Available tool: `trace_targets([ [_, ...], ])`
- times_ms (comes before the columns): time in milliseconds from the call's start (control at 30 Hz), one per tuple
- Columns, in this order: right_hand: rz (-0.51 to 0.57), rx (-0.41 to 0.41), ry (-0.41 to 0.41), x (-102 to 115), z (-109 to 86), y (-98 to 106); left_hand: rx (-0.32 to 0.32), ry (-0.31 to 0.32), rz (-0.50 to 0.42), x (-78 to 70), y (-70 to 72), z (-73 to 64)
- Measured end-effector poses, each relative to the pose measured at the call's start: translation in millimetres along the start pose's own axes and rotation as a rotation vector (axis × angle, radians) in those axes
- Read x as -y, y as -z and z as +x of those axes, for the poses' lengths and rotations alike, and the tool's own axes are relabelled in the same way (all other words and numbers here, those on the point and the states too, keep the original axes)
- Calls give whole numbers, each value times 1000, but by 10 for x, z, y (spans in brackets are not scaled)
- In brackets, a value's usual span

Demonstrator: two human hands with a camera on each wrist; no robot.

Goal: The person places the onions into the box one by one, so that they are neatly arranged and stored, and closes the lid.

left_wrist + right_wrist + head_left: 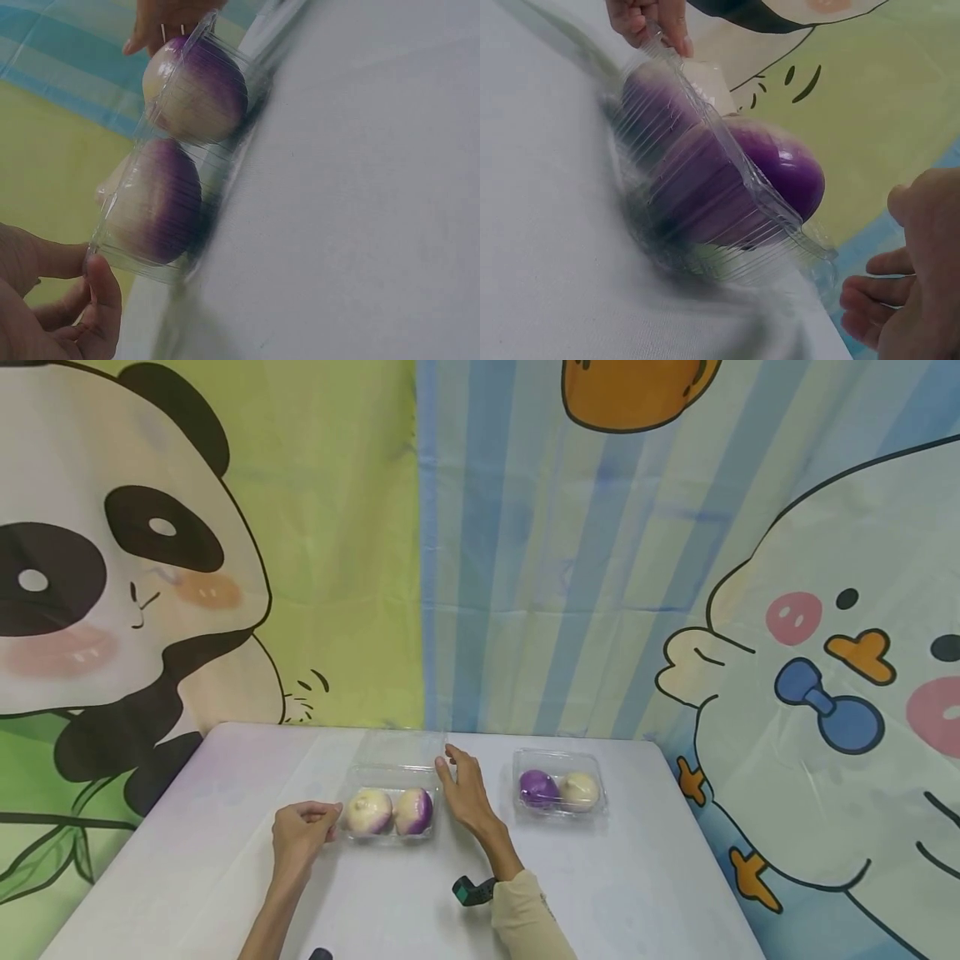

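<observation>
Two purple-and-white turnips (369, 811) sit side by side in a clear plastic clamshell box (390, 837) on the table. Its transparent lid (401, 748) stands raised at the back. My left hand (302, 837) pinches the box's left rim between thumb and fingers, as the left wrist view shows closely. At the box's right side is my right hand (468, 793), its fingers near the lid's right edge. In the right wrist view that hand (922, 270) has loosely bent fingers with nothing between them, apart from the box rim; whether a fingertip touches the lid is unclear.
A second clear box (561, 811) stands to the right, holding a purple turnip (538, 788) and a pale one (580, 791). The white table (637, 877) ends at a printed cartoon curtain (495, 610) behind.
</observation>
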State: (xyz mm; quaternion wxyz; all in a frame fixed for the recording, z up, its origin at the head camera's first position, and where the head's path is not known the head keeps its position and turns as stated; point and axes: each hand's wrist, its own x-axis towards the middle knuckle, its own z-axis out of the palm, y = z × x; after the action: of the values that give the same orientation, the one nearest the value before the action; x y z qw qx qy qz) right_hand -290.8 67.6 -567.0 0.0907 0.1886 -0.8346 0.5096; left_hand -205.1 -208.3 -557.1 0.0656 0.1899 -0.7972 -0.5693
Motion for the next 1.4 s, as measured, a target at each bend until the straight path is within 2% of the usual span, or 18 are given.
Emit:
trace_targets([
  [67, -20, 13, 3, -68, 4, -11, -1, -2, 3, -5, -3, -2],
  [233, 2, 66, -89, 25, -3, 13, -7, -10, 8, -18, -7, -4],
  [400, 16, 70, -194, 103, -5, 11, -2, -6, 7, -18, -10, -4],
  [600, 89, 72, -250, 92, -36, 7, -2, 3, 6, -1, -9, -11],
  [733, 174, 55, -237, 59, -37, 14, -7, -3, 8, 9, -13, -10],
  [1000, 248, -41, -175, 27, 14, 13, -21, -5, 15, 0, -21, -18],
  [1300, 318, -36, -165, 60, 49, 65, -24, -6, 11, -1, -26, -16],
  [1400, 333, 2, -175, 212, 22, 143, -33, -6, 13, 0, -23, -16],
])
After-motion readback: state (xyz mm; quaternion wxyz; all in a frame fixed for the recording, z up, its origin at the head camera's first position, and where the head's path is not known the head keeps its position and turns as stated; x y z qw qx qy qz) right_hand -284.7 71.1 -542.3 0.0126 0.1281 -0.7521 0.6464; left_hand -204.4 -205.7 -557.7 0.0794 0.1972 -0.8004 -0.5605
